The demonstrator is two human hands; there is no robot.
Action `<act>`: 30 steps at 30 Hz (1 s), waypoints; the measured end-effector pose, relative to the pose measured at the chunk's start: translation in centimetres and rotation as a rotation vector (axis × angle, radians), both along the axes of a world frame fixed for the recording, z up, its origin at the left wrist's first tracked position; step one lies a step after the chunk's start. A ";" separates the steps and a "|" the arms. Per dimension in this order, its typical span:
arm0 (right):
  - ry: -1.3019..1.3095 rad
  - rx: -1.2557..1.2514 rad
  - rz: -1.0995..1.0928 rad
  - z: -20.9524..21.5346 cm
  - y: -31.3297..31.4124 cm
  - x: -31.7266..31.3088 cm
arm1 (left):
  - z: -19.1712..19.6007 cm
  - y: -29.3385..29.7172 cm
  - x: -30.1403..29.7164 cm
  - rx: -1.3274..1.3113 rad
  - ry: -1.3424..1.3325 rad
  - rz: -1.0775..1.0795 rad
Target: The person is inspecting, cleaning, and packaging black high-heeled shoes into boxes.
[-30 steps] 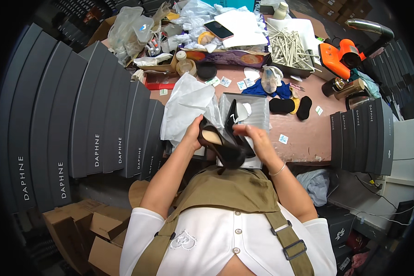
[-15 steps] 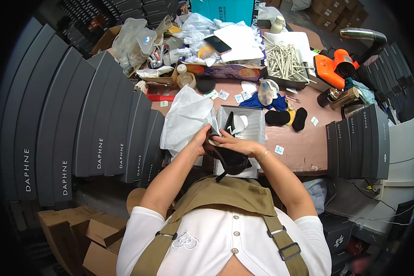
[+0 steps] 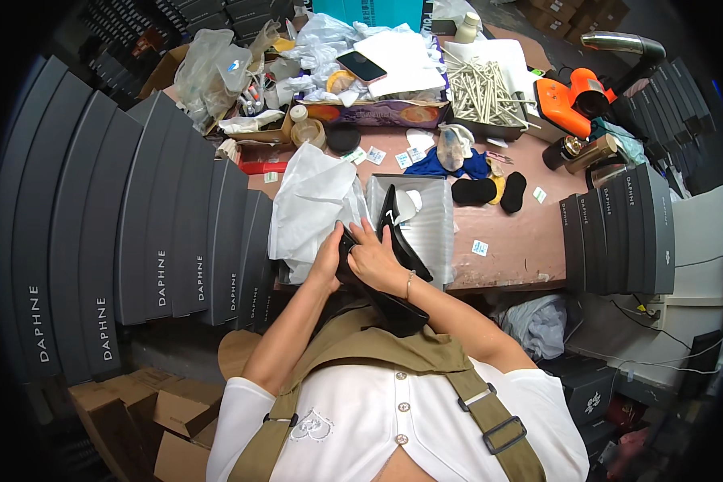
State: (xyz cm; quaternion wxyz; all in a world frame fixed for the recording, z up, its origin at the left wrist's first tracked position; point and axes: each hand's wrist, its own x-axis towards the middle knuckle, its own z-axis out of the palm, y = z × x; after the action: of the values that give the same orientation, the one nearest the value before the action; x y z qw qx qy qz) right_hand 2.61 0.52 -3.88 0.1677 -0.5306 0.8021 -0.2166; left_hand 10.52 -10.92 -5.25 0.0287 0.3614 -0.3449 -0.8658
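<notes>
A glossy black high-heeled shoe (image 3: 399,315) is tilted between my hands, its lower end close to my apron. My left hand (image 3: 327,255) is closed around its upper end from the left side. Lying over the shoe's upper part, my right hand (image 3: 376,262) grips it with bent fingers, some tips hidden. A second black shoe (image 3: 406,251) rests in the open grey shoebox (image 3: 438,245) just beyond, partly behind my right hand. White padding (image 3: 409,204) is beside that shoe in the box. White tissue paper (image 3: 309,201) spreads out left of the box.
Tall stacks of dark shoeboxes (image 3: 169,225) wall off the left, with a shorter stack (image 3: 618,233) at right. Black insole-like pads (image 3: 474,191) and small labels lie on the table (image 3: 514,249). A box of white sticks (image 3: 486,88) and an orange heat gun (image 3: 562,106) stand farther back.
The held shoe has turned, and its lower end has shifted downward. My right hand has moved left and its fingers now point more upward. More of the shoe in the box shows.
</notes>
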 end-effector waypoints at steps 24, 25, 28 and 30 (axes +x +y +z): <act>-0.282 -0.289 -0.640 -9.9 1.9 -11.6 | 7.2 4.4 4.2 0.405 0.129 0.057; -0.273 -0.347 -0.665 -8.3 2.3 -11.5 | 6.4 4.3 4.8 0.399 0.100 0.079; -0.431 -0.406 -0.583 -1.3 4.3 -10.3 | 4.9 4.2 4.7 0.319 0.005 0.203; -0.320 -0.378 -0.340 5.1 4.7 -7.1 | 2.2 4.5 4.0 0.276 0.085 0.238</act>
State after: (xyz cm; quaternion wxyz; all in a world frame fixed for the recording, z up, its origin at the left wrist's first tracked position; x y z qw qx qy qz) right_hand -4.48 5.25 1.26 0.1518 -0.3697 0.7882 -0.4679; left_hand 14.52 -6.41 -3.04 0.0957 0.3631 -0.1762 -0.9099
